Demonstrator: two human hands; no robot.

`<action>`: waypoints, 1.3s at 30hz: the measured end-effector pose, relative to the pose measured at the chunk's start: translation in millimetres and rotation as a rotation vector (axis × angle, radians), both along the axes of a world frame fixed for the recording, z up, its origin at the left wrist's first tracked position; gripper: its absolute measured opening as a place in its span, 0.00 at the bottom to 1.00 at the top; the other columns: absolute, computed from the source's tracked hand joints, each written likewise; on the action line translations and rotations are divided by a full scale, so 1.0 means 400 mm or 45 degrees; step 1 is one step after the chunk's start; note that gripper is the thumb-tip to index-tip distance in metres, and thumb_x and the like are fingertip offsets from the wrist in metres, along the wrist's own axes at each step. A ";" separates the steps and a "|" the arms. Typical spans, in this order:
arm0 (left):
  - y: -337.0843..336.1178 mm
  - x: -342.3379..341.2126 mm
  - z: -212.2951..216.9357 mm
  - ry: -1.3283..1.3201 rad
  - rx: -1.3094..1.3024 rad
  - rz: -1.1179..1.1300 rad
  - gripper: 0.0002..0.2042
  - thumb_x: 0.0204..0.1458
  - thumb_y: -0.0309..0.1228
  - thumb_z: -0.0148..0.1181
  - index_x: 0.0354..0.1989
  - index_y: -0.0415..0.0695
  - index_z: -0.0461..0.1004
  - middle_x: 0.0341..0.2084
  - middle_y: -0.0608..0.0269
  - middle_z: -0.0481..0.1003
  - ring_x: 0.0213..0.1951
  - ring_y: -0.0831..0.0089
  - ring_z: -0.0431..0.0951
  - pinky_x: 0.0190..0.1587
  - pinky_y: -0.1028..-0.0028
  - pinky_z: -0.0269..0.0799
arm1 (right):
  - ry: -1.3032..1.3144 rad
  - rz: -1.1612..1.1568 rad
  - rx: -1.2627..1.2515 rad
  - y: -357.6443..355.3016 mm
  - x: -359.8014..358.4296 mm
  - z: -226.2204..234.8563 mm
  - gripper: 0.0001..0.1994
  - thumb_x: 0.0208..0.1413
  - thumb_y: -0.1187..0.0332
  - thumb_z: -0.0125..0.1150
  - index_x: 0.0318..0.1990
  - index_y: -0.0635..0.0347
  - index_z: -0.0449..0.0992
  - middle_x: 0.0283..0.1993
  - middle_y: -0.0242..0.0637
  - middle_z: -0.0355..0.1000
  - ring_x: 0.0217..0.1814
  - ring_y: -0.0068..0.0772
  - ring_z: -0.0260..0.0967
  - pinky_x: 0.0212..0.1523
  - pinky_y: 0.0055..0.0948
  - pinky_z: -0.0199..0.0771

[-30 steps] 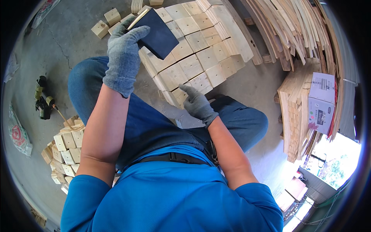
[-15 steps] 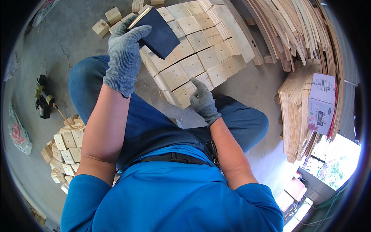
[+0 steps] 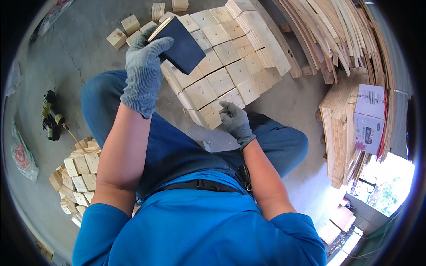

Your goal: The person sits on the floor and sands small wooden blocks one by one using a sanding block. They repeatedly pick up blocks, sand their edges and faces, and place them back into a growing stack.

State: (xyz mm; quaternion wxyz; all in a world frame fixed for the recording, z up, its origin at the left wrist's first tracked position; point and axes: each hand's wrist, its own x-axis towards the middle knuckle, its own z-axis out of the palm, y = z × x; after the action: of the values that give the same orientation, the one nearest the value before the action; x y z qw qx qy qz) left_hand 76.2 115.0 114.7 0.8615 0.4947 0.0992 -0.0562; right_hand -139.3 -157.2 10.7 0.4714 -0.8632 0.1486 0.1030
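My left hand (image 3: 144, 66), in a grey knit glove, is closed on a dark navy slab (image 3: 184, 46) with a pale yellowish edge. Its flat dark face is turned up, and I cannot tell whether it is a book or a coated block. Beneath it lies a layer of pale wooden blocks (image 3: 228, 52) set side by side in rows, many with a small hole on top. My right hand (image 3: 236, 122), gloved alike, hovers beside the nearest blocks, above my right leg. Its fingers are half curled with a gap between them, and nothing shows in them.
Loose blocks (image 3: 130, 24) lie at the far left. A nail gun (image 3: 52, 116) with a hose rests on the floor, near a block pile (image 3: 80, 170) and a plastic bag (image 3: 23, 153). Long planks (image 3: 328, 33), stacked boards (image 3: 336, 128) and a carton (image 3: 369, 117) stand right.
My right hand has drawn back slightly toward me, and its pointing index finger has curled in. My left hand still holds the dark slab in nearly the same place. The view has shifted a little.
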 end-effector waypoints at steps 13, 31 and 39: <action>-0.005 -0.003 0.022 0.035 -0.009 0.119 0.23 0.54 0.17 0.71 0.60 0.37 0.77 0.47 0.56 0.83 0.44 0.69 0.85 0.48 0.74 0.84 | 0.074 -0.169 -0.236 -0.023 0.019 0.069 0.29 0.52 0.70 0.70 0.64 0.61 0.78 0.47 0.46 0.80 0.36 0.36 0.77 0.44 0.35 0.81; -0.166 -0.127 -0.066 0.255 0.094 -0.627 0.25 0.54 0.18 0.70 0.63 0.40 0.76 0.46 0.59 0.82 0.45 0.71 0.84 0.49 0.71 0.84 | 0.023 -0.290 0.969 -0.040 0.039 0.104 0.38 0.65 0.57 0.73 0.74 0.70 0.63 0.62 0.42 0.76 0.61 0.33 0.76 0.63 0.32 0.77; -0.188 -0.129 -0.090 0.313 0.029 -0.824 0.25 0.56 0.18 0.68 0.64 0.37 0.74 0.49 0.56 0.81 0.48 0.68 0.84 0.54 0.68 0.84 | 0.124 -0.041 0.270 -0.047 0.076 0.113 0.43 0.58 0.55 0.79 0.73 0.72 0.65 0.62 0.52 0.77 0.63 0.38 0.77 0.66 0.34 0.75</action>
State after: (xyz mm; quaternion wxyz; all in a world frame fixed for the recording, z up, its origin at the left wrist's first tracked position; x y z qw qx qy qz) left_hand 24.8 39.8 78.6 0.7751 0.4996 0.0408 -0.3846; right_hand -108.7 -176.0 56.0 0.5538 -0.8000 0.1733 0.1524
